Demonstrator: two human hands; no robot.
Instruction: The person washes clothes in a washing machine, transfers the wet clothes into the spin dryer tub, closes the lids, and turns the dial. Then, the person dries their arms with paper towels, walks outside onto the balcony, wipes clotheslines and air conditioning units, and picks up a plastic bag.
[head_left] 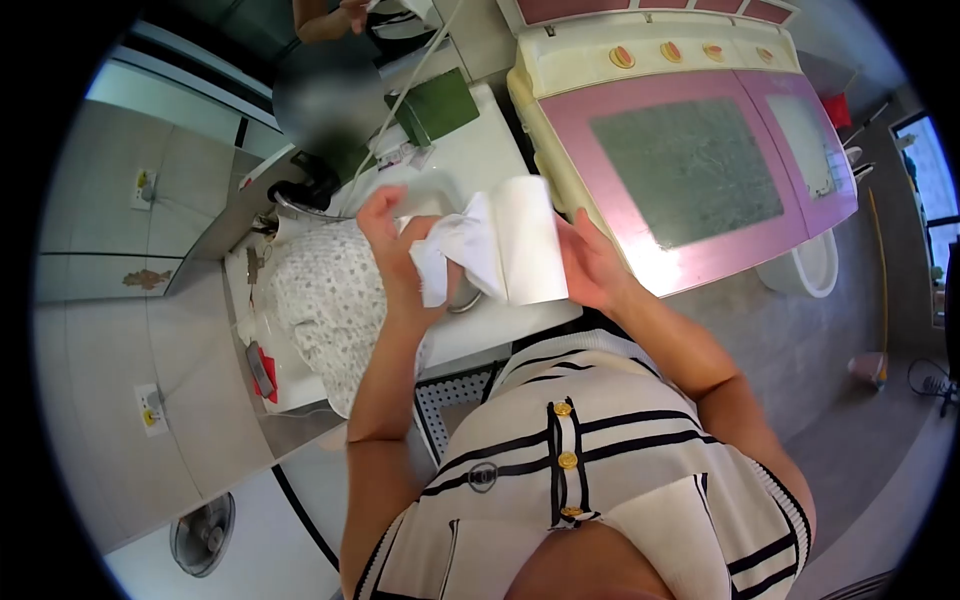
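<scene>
A white roll of tissue paper [529,240] is held out in front of my body, above the white counter with the basin. My right hand [597,262] grips the roll from its right end, thumb up along the side. My left hand [405,250] is closed on the loose, crumpled end of the tissue [462,245], which is bunched between the hand and the roll. Part of the left fingers is hidden behind the paper. Below and behind the tissue, the basin [440,185] shows only in part.
A grey-patterned white cloth [325,300] covers the counter's left side. A green box [432,108] stands at the back by a white cable. To the right is a pink twin-tub washing machine [700,170]. A grey device on red material [262,370] lies at the counter's left edge.
</scene>
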